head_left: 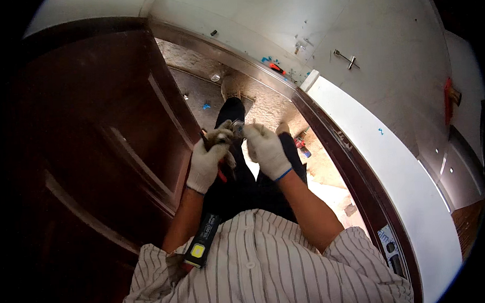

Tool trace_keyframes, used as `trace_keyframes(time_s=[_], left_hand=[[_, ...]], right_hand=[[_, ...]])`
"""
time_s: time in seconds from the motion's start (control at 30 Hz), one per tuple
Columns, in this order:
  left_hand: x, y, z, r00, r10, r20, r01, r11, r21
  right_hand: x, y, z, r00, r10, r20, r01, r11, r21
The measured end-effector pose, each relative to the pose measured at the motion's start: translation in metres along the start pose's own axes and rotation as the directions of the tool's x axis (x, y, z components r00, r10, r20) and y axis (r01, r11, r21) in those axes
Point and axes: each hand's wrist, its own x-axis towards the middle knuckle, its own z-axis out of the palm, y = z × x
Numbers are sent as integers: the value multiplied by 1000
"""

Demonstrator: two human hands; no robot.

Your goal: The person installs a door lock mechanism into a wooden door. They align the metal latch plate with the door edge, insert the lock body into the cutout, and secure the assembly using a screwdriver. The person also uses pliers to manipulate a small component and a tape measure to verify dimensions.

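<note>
My left hand (pixel 204 164), in a white knit glove, is closed around a dark tool with a red part (pixel 222 175) sticking out below the fingers. The fingers hide what kind of tool it is. Close by, my right hand (pixel 267 153), gloved too with a blue cuff edge, has its fingers pinched together. Between the two hands shows a small, shiny, greyish piece (pixel 238 129), too blurred to name. The right fingertips are at its edge, and I cannot tell which hand carries it. Both hands are above my dark trousers.
A dark brown panelled door (pixel 108 135) stands on the left. On the right runs a door frame (pixel 355 158) with a white board (pixel 392 151) beside it. An orange cutter (pixel 277 68), a metal T-shaped tool (pixel 348 59) and a red power tool (pixel 302 146) lie around. A work light (pixel 204 238) hangs at my waist.
</note>
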Motion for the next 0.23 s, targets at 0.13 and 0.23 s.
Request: trace_keyframes(time_s=[0.13,0.23], left_hand=[[16,53,-17,991,12,-133,-21,998,-63],[26,78,-37,980,39,-198,-40,999,-4]], right_hand=[[20,-48,-52,823,-535,-193,416,797,-438],[15,-100,-93,905,-199,-375,304,920,246]])
